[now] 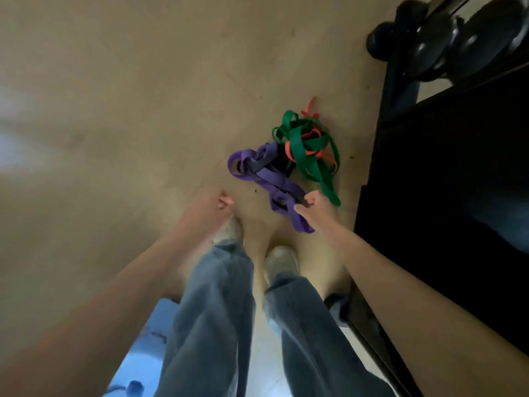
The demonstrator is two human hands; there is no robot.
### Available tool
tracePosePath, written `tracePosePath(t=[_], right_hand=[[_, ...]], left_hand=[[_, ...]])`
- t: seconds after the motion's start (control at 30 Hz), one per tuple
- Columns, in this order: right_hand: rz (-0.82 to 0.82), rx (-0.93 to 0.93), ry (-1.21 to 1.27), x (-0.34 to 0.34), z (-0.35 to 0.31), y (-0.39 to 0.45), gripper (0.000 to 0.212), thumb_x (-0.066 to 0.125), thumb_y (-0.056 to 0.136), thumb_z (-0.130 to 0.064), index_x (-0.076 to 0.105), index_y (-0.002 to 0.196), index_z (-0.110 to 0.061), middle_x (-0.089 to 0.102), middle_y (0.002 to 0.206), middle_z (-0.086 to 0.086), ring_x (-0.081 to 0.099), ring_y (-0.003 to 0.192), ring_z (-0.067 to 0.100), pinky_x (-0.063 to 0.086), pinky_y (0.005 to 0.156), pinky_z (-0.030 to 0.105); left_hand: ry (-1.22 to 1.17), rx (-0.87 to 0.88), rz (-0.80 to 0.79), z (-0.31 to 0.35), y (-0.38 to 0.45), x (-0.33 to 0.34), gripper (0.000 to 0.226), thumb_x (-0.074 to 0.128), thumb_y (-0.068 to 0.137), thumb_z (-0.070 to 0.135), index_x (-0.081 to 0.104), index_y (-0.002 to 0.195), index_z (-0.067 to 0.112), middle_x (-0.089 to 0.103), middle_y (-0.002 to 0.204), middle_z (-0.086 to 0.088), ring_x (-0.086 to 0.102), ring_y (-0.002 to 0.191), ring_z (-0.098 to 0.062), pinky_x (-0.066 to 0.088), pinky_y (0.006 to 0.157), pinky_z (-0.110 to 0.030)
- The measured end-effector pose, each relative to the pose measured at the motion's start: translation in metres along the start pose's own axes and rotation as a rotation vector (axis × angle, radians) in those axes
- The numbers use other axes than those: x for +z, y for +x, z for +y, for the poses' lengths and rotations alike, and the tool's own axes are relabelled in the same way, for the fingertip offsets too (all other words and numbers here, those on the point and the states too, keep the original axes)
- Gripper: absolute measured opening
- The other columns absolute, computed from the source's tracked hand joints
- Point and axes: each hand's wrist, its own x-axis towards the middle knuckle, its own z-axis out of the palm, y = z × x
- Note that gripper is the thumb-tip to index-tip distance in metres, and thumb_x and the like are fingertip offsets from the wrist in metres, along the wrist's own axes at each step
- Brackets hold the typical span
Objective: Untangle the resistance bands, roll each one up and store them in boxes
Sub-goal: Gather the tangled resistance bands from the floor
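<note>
My right fingers (304,202) are spread and reaching down at the near end of the purple band (267,174), thumb and forefinger apart with a loop of it between them; whether they already touch it I cannot tell from the blur. The right hand (316,206) holds nothing firmly yet. My left fingers (226,199) hang loosely curled and empty, well to the left of the heap, and the left hand (213,207) is idle above the floor (128,110).

The bands lie in one knot on the floor ahead of my shoes (279,262): purple nearest me, the green band (306,150) behind it and to the right, and a thin orange band (309,110) threaded through the green. One green tail runs down just beside my right hand.

To do this step well, I think I should pinch one single strand of purple, not a bunch, and lift slowly so the knot opens instead of tightening. The left hand ought to come across and pin or hold the green mass while I draw purple free. The dark rack (429,196) with weights stands close on my right, so I would pull toward the open floor on my left. No boxes are in sight.
</note>
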Motion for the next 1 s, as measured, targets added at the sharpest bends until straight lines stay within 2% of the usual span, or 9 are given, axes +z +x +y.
tracePosePath(t=[0.17, 0.27, 0.37, 0.43, 0.5, 0.57, 0.73, 0.9, 1.0], right_hand=[[-0.061, -0.064, -0.179, 0.062, 0.025, 0.125, 0.093, 0.074, 0.077, -0.038, 0.023, 0.145, -0.003, 0.032, 0.148, 0.014, 0.033, 0.136, 0.029, 0.029, 0.109, 0.037], [0.078, -0.055, -0.247, 0.083, 0.028, 0.150, 0.074, 0.073, 0.077, -0.039, 0.039, 0.134, -0.005, 0.045, 0.137, 0.015, 0.042, 0.127, 0.032, 0.035, 0.103, 0.042], [0.497, -0.326, -0.382, 0.069, 0.028, 0.154, 0.043, 0.073, 0.073, -0.030, 0.060, 0.109, -0.010, 0.052, 0.117, 0.015, 0.045, 0.112, 0.034, 0.034, 0.091, 0.043], [0.669, -0.420, -0.373, 0.049, 0.024, 0.163, 0.058, 0.079, 0.065, -0.031, 0.057, 0.117, -0.016, 0.045, 0.128, 0.016, 0.042, 0.116, 0.039, 0.033, 0.094, 0.047], [0.455, -0.321, -0.346, 0.034, 0.019, 0.183, 0.100, 0.083, 0.061, -0.038, 0.029, 0.144, -0.023, 0.015, 0.152, 0.019, 0.027, 0.131, 0.045, 0.028, 0.103, 0.051], [0.224, -0.178, -0.328, 0.030, 0.012, 0.204, 0.117, 0.084, 0.062, -0.039, 0.007, 0.150, -0.028, -0.008, 0.156, 0.015, 0.022, 0.135, 0.047, 0.033, 0.102, 0.049], [0.350, -0.229, -0.295, 0.043, -0.015, 0.182, 0.056, 0.076, 0.072, -0.028, 0.050, 0.120, -0.015, 0.033, 0.136, 0.010, 0.058, 0.098, 0.037, 0.039, 0.071, 0.034], [0.206, -0.344, -0.175, 0.032, -0.026, 0.062, 0.048, 0.077, 0.071, -0.026, 0.058, 0.112, -0.007, 0.044, 0.126, 0.011, 0.054, 0.104, 0.032, 0.045, 0.080, 0.039], [0.047, -0.494, -0.108, 0.016, -0.046, -0.025, 0.050, 0.079, 0.068, -0.026, 0.060, 0.110, -0.009, 0.044, 0.122, 0.006, 0.051, 0.102, 0.021, 0.044, 0.080, 0.031]], left_hand=[[-0.007, -0.026, -0.013, -0.053, 0.105, 0.049, 0.017, 0.047, 0.091, 0.008, 0.052, 0.106, 0.013, 0.061, 0.098, -0.010, 0.063, 0.092, -0.028, 0.050, 0.088, -0.042], [-0.057, -0.111, -0.032, -0.070, 0.133, 0.075, 0.019, 0.047, 0.090, 0.010, 0.051, 0.107, 0.017, 0.060, 0.099, -0.008, 0.062, 0.098, -0.028, 0.050, 0.091, -0.044], [-0.067, -0.151, -0.060, -0.067, 0.149, 0.091, 0.024, 0.047, 0.088, 0.011, 0.052, 0.111, 0.015, 0.060, 0.100, -0.006, 0.062, 0.100, -0.028, 0.050, 0.090, -0.042], [-0.063, -0.152, -0.067, -0.057, 0.159, 0.099, 0.027, 0.046, 0.087, 0.010, 0.053, 0.113, 0.013, 0.062, 0.106, -0.009, 0.061, 0.103, -0.029, 0.048, 0.092, -0.042], [-0.046, -0.116, -0.064, -0.043, 0.168, 0.104, 0.029, 0.046, 0.087, 0.010, 0.053, 0.115, 0.012, 0.063, 0.111, -0.013, 0.059, 0.106, -0.030, 0.047, 0.093, -0.037], [-0.052, -0.073, -0.034, -0.031, 0.176, 0.105, 0.028, 0.047, 0.088, 0.013, 0.053, 0.116, 0.014, 0.065, 0.109, -0.012, 0.058, 0.105, -0.029, 0.044, 0.084, -0.028], [-0.317, -0.105, 0.044, -0.031, 0.165, 0.088, 0.014, 0.051, 0.089, 0.010, 0.053, 0.100, 0.018, 0.062, 0.109, -0.016, 0.060, 0.099, -0.031, 0.046, 0.085, -0.035], [-0.883, -0.481, -0.090, -0.031, 0.081, 0.055, 0.047, 0.059, 0.085, 0.045, 0.045, 0.125, 0.023, 0.054, 0.106, -0.002, 0.053, 0.090, -0.024, 0.045, 0.076, -0.037], [-1.139, -0.565, -0.181, -0.023, 0.017, 0.032, 0.068, 0.056, 0.068, 0.064, 0.050, 0.113, 0.013, 0.066, 0.079, -0.002, 0.063, 0.064, -0.019, 0.055, 0.058, -0.033]])
